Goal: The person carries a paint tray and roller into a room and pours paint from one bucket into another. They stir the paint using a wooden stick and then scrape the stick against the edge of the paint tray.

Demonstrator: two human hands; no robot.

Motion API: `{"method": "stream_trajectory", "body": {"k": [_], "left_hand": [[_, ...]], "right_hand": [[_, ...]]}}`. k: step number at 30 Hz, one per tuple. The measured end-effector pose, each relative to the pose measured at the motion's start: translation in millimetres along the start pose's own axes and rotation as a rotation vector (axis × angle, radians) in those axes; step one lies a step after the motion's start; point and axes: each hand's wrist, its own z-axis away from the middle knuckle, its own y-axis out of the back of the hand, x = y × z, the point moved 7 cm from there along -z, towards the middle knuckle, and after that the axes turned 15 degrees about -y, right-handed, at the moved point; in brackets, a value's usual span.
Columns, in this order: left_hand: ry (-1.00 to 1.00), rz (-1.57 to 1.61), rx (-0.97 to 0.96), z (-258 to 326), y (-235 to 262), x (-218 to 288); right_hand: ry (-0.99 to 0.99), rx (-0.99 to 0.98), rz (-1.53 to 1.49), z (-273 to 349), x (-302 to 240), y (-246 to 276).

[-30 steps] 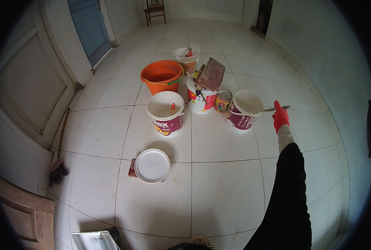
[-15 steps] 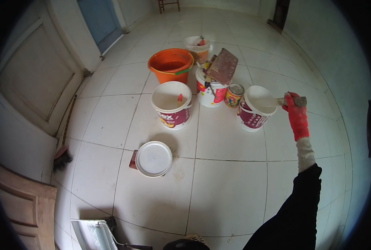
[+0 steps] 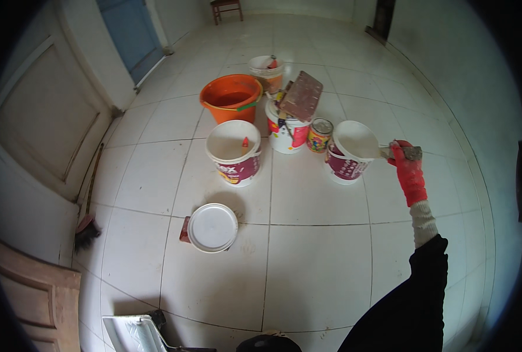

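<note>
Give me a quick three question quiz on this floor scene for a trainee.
1. True or false: the right hand in the red glove holds a tool over the rim of a white bucket.
2. Which lies flat on the tiles? A) white lid B) orange bucket C) small tin
3. What leans by the door on the left?

Key: 1 true; 2 A; 3 a brush with a long handle.

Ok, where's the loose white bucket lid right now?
In the head view, the white lid lies flat on the tiled floor, left of centre, just in front of the nearest white bucket.
</note>
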Motion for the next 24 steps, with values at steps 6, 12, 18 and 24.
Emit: {"method": "stream_trajectory", "body": {"k": [6,12,18,24], "left_hand": [[0.098,0.647,-0.856,32.6,-248.9,206.6],[-0.058,0.867,-1.680,214.9,-456.9,434.1],[0.111,0.913,-1.824,332.1,-543.2,529.1],[0.232,1.102,-1.883,370.6,-578.4,535.7]], "right_hand": [[0.079,0.015,0.083,36.8,6.1,2.6],[0.315,-0.019,0.213,73.9,0.2,2.0],[0.447,-0.169,0.194,112.0,4.4,-6.7],[0.525,-0.065,0.271,135.1,8.4,-7.2]]}}
